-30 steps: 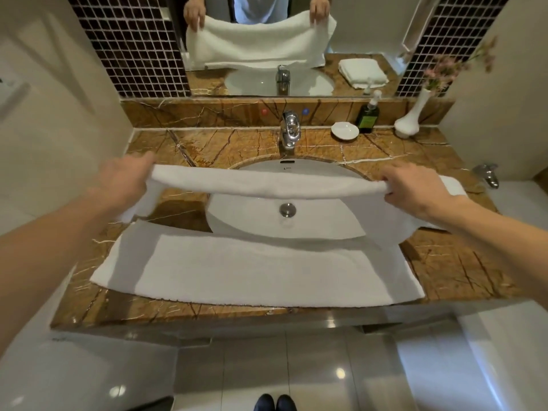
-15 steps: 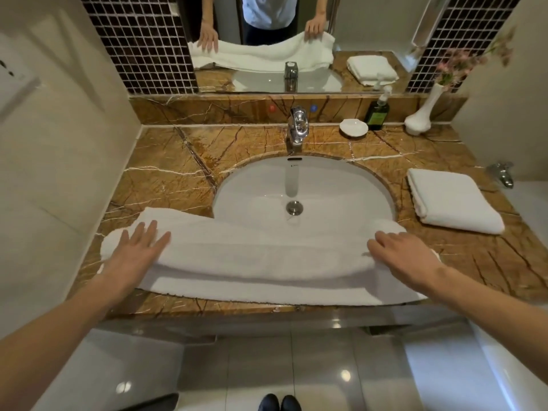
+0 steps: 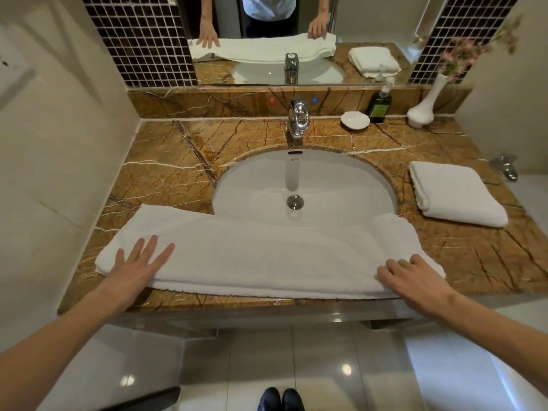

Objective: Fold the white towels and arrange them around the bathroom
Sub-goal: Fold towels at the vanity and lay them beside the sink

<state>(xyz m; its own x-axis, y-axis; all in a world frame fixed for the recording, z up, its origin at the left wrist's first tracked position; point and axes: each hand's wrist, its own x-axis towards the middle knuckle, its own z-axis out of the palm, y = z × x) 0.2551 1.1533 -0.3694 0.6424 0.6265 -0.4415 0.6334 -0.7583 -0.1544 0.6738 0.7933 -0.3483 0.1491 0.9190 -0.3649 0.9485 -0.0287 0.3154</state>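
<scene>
A long white towel (image 3: pixel 267 256), folded lengthwise, lies across the front of the brown marble counter (image 3: pixel 166 173) and covers the near rim of the sink. My left hand (image 3: pixel 139 265) rests flat on its left end with fingers spread. My right hand (image 3: pixel 412 277) presses on its right end, fingers slightly curled over the front edge. A second white towel (image 3: pixel 453 192), folded into a thick rectangle, sits on the counter to the right of the sink.
The white sink (image 3: pixel 305 185) with its chrome tap (image 3: pixel 298 118) takes up the counter's middle. At the back right stand a white dish (image 3: pixel 355 120), a dark soap bottle (image 3: pixel 379 103) and a white vase (image 3: pixel 422 105) with pink flowers. A mirror (image 3: pixel 296 34) hangs behind.
One second ago both hands held the towel's far edge lifted over the sink. They brought it down onto the near half, and now both hands lie on the folded towel's ends.
</scene>
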